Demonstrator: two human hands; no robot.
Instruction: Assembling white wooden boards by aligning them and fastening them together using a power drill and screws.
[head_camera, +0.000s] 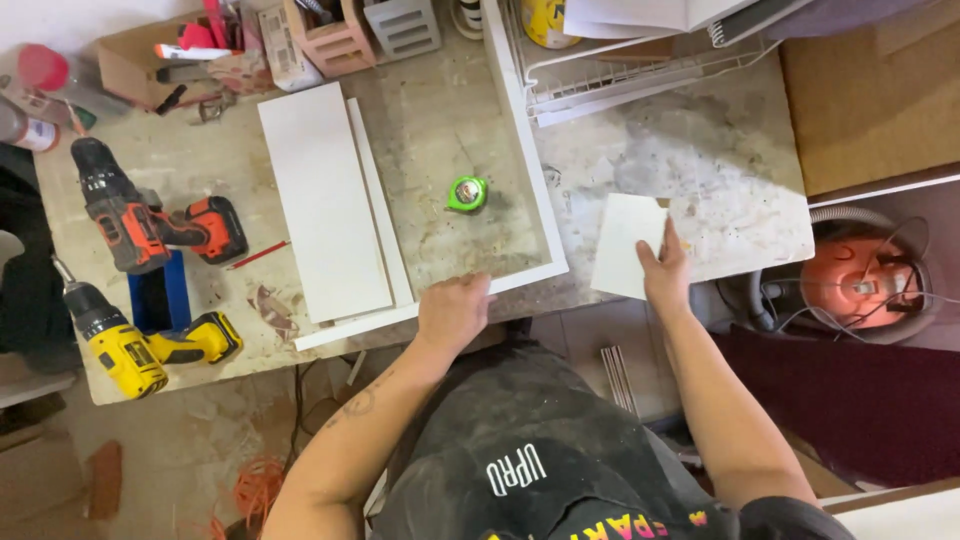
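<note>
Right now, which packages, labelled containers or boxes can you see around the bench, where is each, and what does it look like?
Cardboard box: bench's far left corner, brown, open, stuffed with tools.
Yellow can: top centre in the white wire rack, round, dark label.
Spray can: far left edge, lying down, white and red label.
Red-capped can: far left corner, pinkish-red cap.
No screens or signs visible.
The left hand and right hand touch none of these.

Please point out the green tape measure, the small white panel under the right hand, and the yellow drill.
green tape measure (467, 193), head view, on its round case.
small white panel (622, 245), head view, on its bare face.
yellow drill (128, 355), head view, on its body.
</note>
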